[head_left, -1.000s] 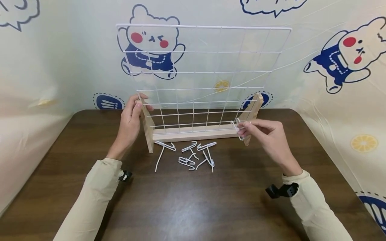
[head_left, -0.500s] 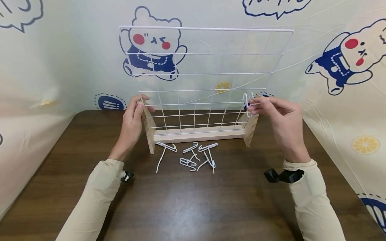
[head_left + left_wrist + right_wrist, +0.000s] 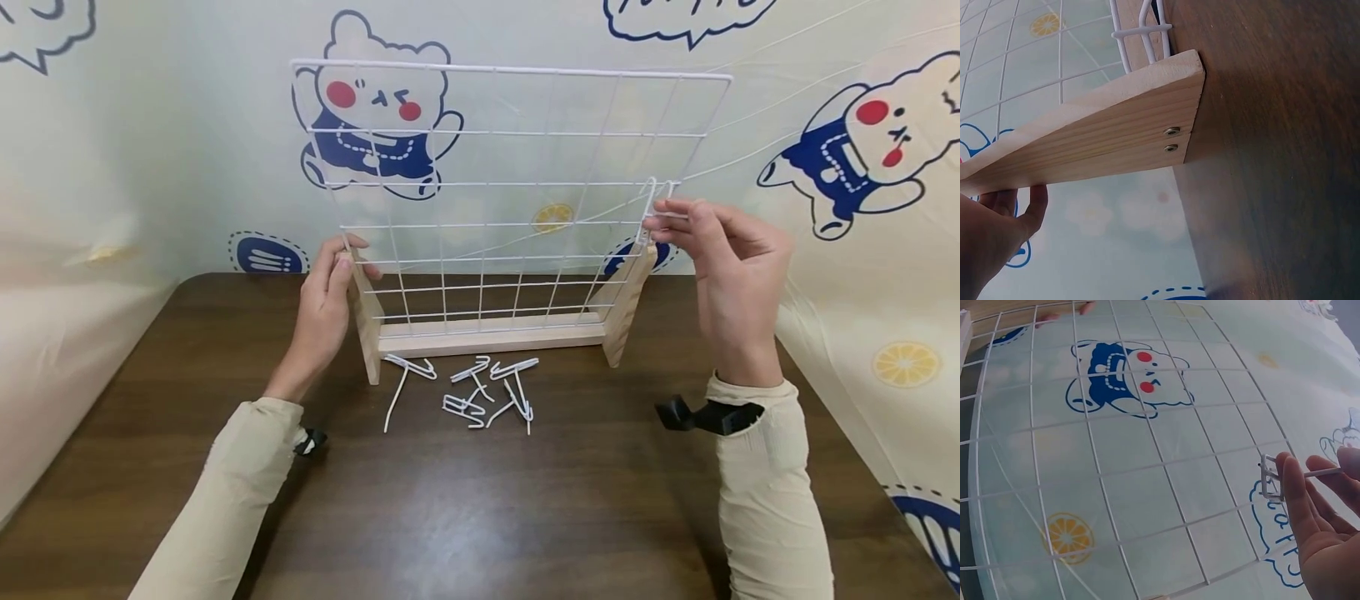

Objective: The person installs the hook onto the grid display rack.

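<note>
A white wire grid panel (image 3: 510, 69) leans back in a wooden stand (image 3: 491, 340). My left hand (image 3: 321, 308) grips the stand's left side board (image 3: 366, 321) near its upper end. In the left wrist view, fingers curl around the edge of that board (image 3: 1116, 128), which shows two metal screws. My right hand (image 3: 735, 262) pinches a white double wire hook (image 3: 647, 208) at the grid's right edge, just above the right side board. The right wrist view shows the hook's frame (image 3: 1264, 478) overlapping the grid wires, its prong running back between the fingers.
Several more white wire hooks (image 3: 408, 365) lie on the dark wooden table (image 3: 420, 517) in front of the stand. A patterned cloth (image 3: 187, 167) with bears and orange slices hangs behind and to both sides. Each wrist wears a small black camera (image 3: 708, 417).
My right hand has risen with the hook from the stand's lower right to the grid's right edge, moving up and rightward. My left hand keeps its grip; the loose hooks lie as before.
</note>
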A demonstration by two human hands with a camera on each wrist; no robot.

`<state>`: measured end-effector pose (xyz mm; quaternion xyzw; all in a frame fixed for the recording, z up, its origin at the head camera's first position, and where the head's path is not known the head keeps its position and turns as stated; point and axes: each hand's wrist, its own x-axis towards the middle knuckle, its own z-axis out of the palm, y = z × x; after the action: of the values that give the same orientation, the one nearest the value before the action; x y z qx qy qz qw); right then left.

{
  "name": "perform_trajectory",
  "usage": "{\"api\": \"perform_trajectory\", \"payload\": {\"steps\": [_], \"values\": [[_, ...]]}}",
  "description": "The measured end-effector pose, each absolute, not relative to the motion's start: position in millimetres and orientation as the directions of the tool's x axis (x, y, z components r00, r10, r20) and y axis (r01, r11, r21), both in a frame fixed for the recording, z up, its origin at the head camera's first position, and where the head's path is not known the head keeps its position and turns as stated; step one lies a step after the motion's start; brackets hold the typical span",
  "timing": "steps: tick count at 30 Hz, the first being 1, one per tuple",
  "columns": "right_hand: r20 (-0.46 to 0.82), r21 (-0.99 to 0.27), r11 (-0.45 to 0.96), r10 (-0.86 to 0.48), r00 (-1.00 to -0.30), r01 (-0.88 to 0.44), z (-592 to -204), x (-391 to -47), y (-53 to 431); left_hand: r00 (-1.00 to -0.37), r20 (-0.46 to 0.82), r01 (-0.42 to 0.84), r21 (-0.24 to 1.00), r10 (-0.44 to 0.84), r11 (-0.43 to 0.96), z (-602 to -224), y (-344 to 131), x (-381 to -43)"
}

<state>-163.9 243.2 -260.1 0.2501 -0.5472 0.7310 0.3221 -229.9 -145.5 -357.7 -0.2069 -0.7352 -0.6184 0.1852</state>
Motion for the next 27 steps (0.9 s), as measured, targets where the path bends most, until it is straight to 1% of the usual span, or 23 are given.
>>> {"api": "perform_trajectory", "payload": {"steps": [3,9,21,27], "values": [[0.72,-0.619,-0.205,0.24,-0.651,-0.759,-257,-167,245,-0.841,0.536,0.54,0.829,0.071,0.145,-370,-149,-239],[0.718,-0.586,-0.219,0.306,-0.625,-0.78,-251,-172,246,-0.823,0.564,0.566,0.811,0.057,0.147,-374,-149,-241],[0.731,-0.575,-0.169,0.334,-0.595,-0.8,-233,-184,248,-0.813,0.58,0.578,0.799,0.04,0.163,-374,-147,-241],[0.738,-0.582,-0.137,0.325,-0.592,-0.801,-229,-193,253,-0.799,0.6,0.598,0.785,0.041,0.16,-359,-139,-228]]}}
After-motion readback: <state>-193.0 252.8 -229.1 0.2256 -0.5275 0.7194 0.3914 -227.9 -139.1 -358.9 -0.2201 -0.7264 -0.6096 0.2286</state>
